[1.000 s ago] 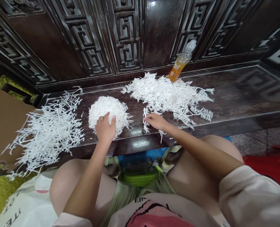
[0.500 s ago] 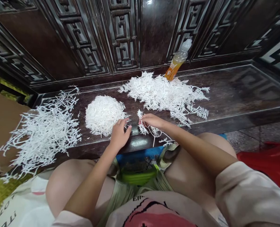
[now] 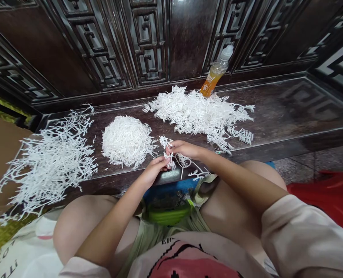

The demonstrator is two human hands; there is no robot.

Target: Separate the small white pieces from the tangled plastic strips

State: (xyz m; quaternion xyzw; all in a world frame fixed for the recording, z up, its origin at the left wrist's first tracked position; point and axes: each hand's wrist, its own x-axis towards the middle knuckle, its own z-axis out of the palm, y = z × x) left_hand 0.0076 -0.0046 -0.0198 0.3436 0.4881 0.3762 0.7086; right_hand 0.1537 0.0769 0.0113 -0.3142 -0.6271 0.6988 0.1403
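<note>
My right hand (image 3: 184, 150) pinches a white branched plastic piece (image 3: 199, 172), whose thin stems hang over the bench's front edge. Against the same piece, my left hand (image 3: 156, 168) has its thumb and fingers closed on one of the feathery tips. Just left of my hands lies a round heap of small white bits (image 3: 127, 139). Behind my right hand spreads a pile of feathery white branches (image 3: 194, 112). At the far left is a pile of barer white stems (image 3: 51, 164).
A bottle of orange drink (image 3: 214, 75) stands at the back of the dark wooden bench (image 3: 287, 112), before a carved backrest. Cardboard (image 3: 3, 154) is at the left. Something red (image 3: 327, 197) lies at the right, below bench height.
My left hand has moved right from beside the round heap and closed on the white piece. My right hand still holds it, slightly further left.
</note>
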